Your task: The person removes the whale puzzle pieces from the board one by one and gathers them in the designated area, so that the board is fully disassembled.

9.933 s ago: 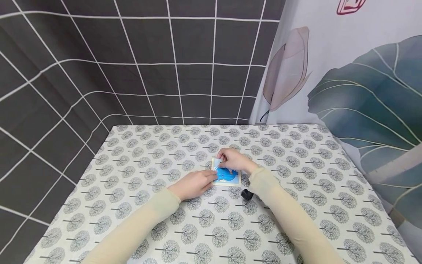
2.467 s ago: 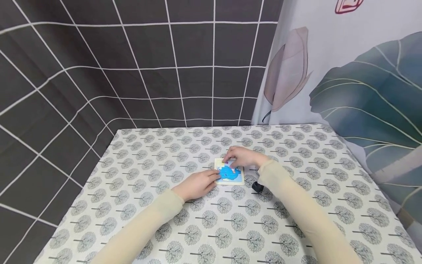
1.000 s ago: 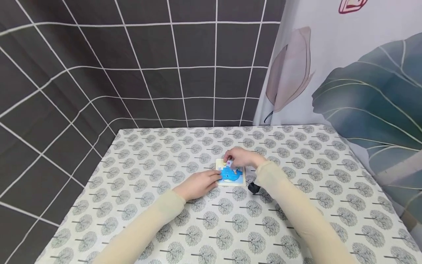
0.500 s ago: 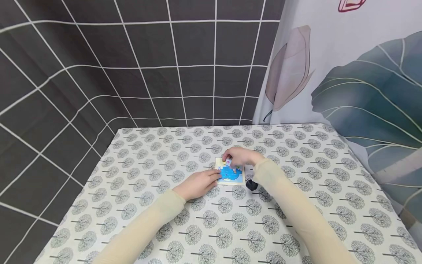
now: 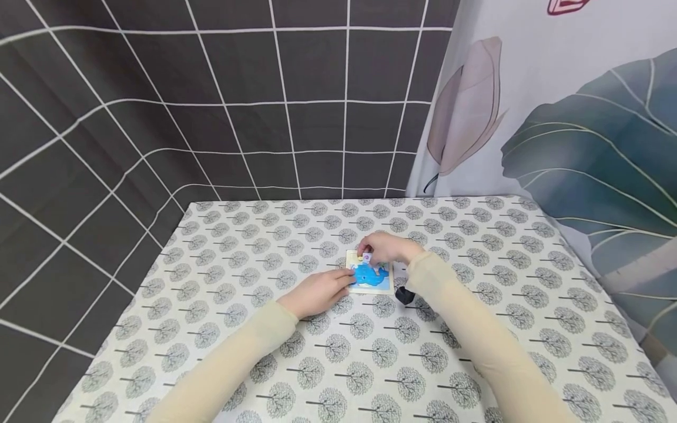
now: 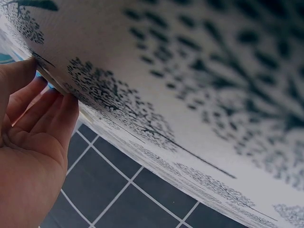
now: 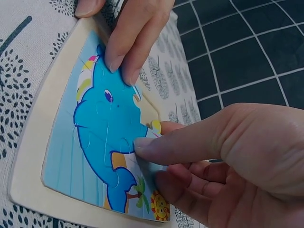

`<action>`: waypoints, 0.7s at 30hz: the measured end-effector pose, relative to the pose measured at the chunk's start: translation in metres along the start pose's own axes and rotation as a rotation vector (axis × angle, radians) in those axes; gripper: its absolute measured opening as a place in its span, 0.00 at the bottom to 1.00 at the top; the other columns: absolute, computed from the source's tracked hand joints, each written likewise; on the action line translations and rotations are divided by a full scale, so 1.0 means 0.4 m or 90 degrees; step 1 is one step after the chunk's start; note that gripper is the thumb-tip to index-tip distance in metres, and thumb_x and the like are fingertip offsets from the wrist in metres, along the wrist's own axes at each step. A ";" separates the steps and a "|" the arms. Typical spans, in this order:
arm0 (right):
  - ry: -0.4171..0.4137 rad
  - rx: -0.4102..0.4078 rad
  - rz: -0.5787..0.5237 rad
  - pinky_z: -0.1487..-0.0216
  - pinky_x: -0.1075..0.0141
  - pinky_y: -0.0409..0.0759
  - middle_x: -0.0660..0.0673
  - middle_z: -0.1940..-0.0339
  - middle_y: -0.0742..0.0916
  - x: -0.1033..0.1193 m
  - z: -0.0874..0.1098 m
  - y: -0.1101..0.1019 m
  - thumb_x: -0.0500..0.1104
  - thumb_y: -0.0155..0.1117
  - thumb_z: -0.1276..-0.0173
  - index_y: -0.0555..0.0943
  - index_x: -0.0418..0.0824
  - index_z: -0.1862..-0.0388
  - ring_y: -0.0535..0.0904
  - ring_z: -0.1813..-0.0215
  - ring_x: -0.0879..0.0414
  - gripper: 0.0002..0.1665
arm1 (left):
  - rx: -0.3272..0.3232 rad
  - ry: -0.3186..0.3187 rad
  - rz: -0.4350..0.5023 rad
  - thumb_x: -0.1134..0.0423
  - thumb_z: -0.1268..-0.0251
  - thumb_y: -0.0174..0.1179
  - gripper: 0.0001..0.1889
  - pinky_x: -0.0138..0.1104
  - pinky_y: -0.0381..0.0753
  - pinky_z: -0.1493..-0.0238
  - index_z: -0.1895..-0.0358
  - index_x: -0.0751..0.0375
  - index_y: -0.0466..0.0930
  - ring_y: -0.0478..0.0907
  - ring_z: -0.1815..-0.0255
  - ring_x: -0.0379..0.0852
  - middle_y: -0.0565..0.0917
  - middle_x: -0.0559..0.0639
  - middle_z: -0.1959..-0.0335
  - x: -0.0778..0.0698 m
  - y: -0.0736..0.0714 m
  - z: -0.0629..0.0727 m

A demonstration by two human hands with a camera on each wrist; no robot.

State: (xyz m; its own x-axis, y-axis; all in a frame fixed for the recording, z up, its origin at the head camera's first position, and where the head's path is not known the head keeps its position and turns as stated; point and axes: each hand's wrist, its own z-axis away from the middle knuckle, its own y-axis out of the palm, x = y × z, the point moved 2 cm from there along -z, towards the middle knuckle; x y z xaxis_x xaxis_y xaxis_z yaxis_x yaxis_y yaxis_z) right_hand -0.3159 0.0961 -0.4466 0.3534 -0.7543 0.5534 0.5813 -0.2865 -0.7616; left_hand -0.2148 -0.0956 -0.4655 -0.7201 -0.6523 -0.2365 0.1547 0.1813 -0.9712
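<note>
A small wooden jigsaw puzzle (image 5: pixel 376 291) with a blue whale picture lies on the table. My left hand (image 5: pixel 317 294) holds its left side, two fingers flat on the picture and the thumb at the edge in the right wrist view. At the puzzle's upper part, my right hand (image 5: pixel 384 247) pinches a small light puzzle piece (image 5: pixel 367 257) with a purple mark. Its yellow tip shows beyond the thumb in the right wrist view, close over the bare wooden gap (image 7: pixel 148 110) beside the whale. The right fingers hide most of the piece.
A black object (image 5: pixel 405 295), kind unclear, is beside the right cuff. Tree-patterned cloth (image 5: pixel 296 370) covers the table. Behind it hangs a dark grid-patterned curtain (image 5: pixel 312 70), with a floral curtain (image 5: pixel 576 153) on the right.
Light blue filled the puzzle's upper left 9.9 seconds ago; a pale patch has since appeared there. The purple-marked piece now shows more clearly at my right fingertips. My left hand stays on the puzzle.
</note>
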 end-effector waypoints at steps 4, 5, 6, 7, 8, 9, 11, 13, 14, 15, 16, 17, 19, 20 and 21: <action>0.002 -0.003 0.010 0.37 0.54 0.77 0.46 0.53 0.85 0.010 0.006 -0.004 0.27 0.71 0.47 0.84 0.41 0.52 0.79 0.49 0.50 0.23 | 0.003 -0.002 0.004 0.59 0.23 0.55 0.21 0.44 0.69 0.27 0.32 0.62 0.75 0.71 0.29 0.53 0.74 0.56 0.29 -0.003 -0.006 0.000; 0.002 -0.003 0.014 0.38 0.54 0.78 0.45 0.54 0.85 0.013 0.008 -0.005 0.27 0.71 0.47 0.84 0.41 0.52 0.79 0.50 0.50 0.23 | 0.005 -0.003 0.002 0.59 0.22 0.55 0.21 0.44 0.68 0.27 0.32 0.62 0.75 0.71 0.29 0.53 0.73 0.56 0.29 -0.003 -0.007 0.000; 0.003 -0.003 0.020 0.38 0.55 0.78 0.45 0.54 0.85 0.017 0.009 -0.006 0.26 0.71 0.47 0.84 0.40 0.52 0.79 0.50 0.51 0.23 | 0.007 -0.004 0.002 0.59 0.22 0.55 0.21 0.44 0.68 0.27 0.32 0.62 0.75 0.71 0.29 0.53 0.73 0.56 0.29 -0.004 -0.007 0.000; 0.001 -0.004 0.026 0.39 0.55 0.79 0.46 0.55 0.85 0.020 0.010 -0.006 0.26 0.70 0.48 0.84 0.40 0.52 0.79 0.51 0.51 0.23 | 0.008 -0.004 -0.001 0.59 0.22 0.55 0.21 0.44 0.68 0.27 0.32 0.62 0.75 0.71 0.29 0.53 0.73 0.56 0.29 -0.004 -0.007 0.001; 0.000 -0.006 0.034 0.39 0.55 0.79 0.46 0.55 0.85 0.023 0.011 -0.006 0.26 0.70 0.48 0.84 0.40 0.52 0.79 0.51 0.51 0.23 | 0.009 -0.005 -0.001 0.59 0.22 0.55 0.21 0.44 0.68 0.27 0.32 0.62 0.75 0.71 0.29 0.53 0.73 0.56 0.29 -0.004 -0.007 0.001; 0.000 -0.009 0.039 0.40 0.55 0.79 0.46 0.56 0.85 0.025 0.012 -0.007 0.26 0.70 0.48 0.84 0.40 0.53 0.79 0.52 0.51 0.22 | 0.010 -0.005 -0.004 0.59 0.22 0.54 0.21 0.44 0.68 0.27 0.32 0.62 0.74 0.70 0.29 0.52 0.73 0.55 0.29 -0.004 -0.007 0.001; -0.005 -0.015 0.051 0.41 0.55 0.79 0.46 0.57 0.85 0.027 0.012 -0.009 0.26 0.70 0.49 0.84 0.40 0.54 0.79 0.53 0.51 0.22 | 0.007 -0.002 -0.006 0.59 0.22 0.54 0.21 0.43 0.68 0.27 0.32 0.62 0.75 0.70 0.29 0.52 0.73 0.55 0.29 -0.003 -0.007 0.000; -0.016 -0.022 0.060 0.42 0.56 0.80 0.47 0.58 0.85 0.024 0.011 -0.009 0.26 0.70 0.48 0.84 0.41 0.55 0.79 0.53 0.52 0.21 | 0.001 -0.002 -0.005 0.59 0.22 0.55 0.21 0.43 0.68 0.27 0.32 0.61 0.75 0.71 0.29 0.52 0.74 0.55 0.29 -0.002 -0.007 -0.001; -0.021 -0.024 0.062 0.42 0.56 0.79 0.48 0.58 0.85 0.021 0.009 -0.008 0.26 0.71 0.48 0.84 0.41 0.55 0.79 0.54 0.52 0.21 | 0.001 -0.002 -0.004 0.59 0.22 0.55 0.20 0.43 0.68 0.27 0.32 0.61 0.75 0.71 0.29 0.52 0.74 0.55 0.29 -0.001 -0.006 -0.001; -0.024 -0.024 0.060 0.43 0.57 0.80 0.48 0.59 0.85 0.018 0.008 -0.006 0.26 0.70 0.48 0.84 0.42 0.55 0.79 0.54 0.52 0.21 | 0.001 -0.003 -0.003 0.59 0.22 0.54 0.20 0.43 0.68 0.27 0.32 0.61 0.75 0.71 0.29 0.52 0.74 0.55 0.29 -0.001 -0.005 -0.002; -0.029 -0.026 0.060 0.43 0.57 0.80 0.48 0.59 0.85 0.015 0.008 -0.004 0.26 0.70 0.47 0.84 0.42 0.56 0.79 0.54 0.53 0.20 | 0.000 -0.004 0.000 0.59 0.22 0.55 0.20 0.43 0.68 0.27 0.32 0.61 0.75 0.71 0.29 0.52 0.74 0.54 0.30 0.000 -0.005 -0.001; -0.033 -0.027 0.056 0.44 0.57 0.80 0.49 0.59 0.84 0.013 0.007 -0.002 0.26 0.70 0.47 0.84 0.43 0.56 0.79 0.55 0.53 0.20 | -0.002 -0.004 0.002 0.59 0.22 0.55 0.20 0.43 0.68 0.27 0.33 0.61 0.75 0.71 0.29 0.52 0.74 0.55 0.30 0.000 -0.004 -0.001; -0.038 -0.026 0.045 0.46 0.58 0.80 0.49 0.60 0.84 0.009 0.006 0.001 0.25 0.69 0.47 0.83 0.43 0.57 0.78 0.56 0.53 0.20 | 0.002 -0.006 0.007 0.59 0.22 0.54 0.20 0.43 0.68 0.27 0.32 0.61 0.75 0.71 0.29 0.52 0.74 0.54 0.30 0.000 -0.002 0.001; -0.040 -0.027 0.042 0.46 0.59 0.80 0.49 0.61 0.84 0.008 0.005 0.003 0.25 0.69 0.47 0.83 0.43 0.57 0.78 0.57 0.53 0.20 | 0.003 -0.005 0.008 0.59 0.22 0.54 0.20 0.43 0.68 0.27 0.32 0.61 0.75 0.71 0.29 0.52 0.74 0.54 0.30 0.000 -0.001 0.002; -0.043 -0.028 0.040 0.47 0.59 0.81 0.49 0.61 0.83 0.008 0.006 0.004 0.25 0.69 0.47 0.83 0.43 0.58 0.78 0.57 0.54 0.20 | 0.003 -0.005 0.009 0.59 0.22 0.54 0.20 0.44 0.68 0.27 0.32 0.61 0.75 0.71 0.29 0.52 0.74 0.55 0.30 0.000 -0.001 0.003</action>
State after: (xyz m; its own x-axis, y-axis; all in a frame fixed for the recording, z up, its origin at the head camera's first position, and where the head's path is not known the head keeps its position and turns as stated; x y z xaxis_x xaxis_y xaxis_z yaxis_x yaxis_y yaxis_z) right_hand -0.3121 0.0946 -0.4454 0.4373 -0.7303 0.5248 0.5239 -0.2674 -0.8087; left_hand -0.2141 -0.0965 -0.4651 -0.7121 -0.6560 -0.2503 0.1680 0.1869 -0.9679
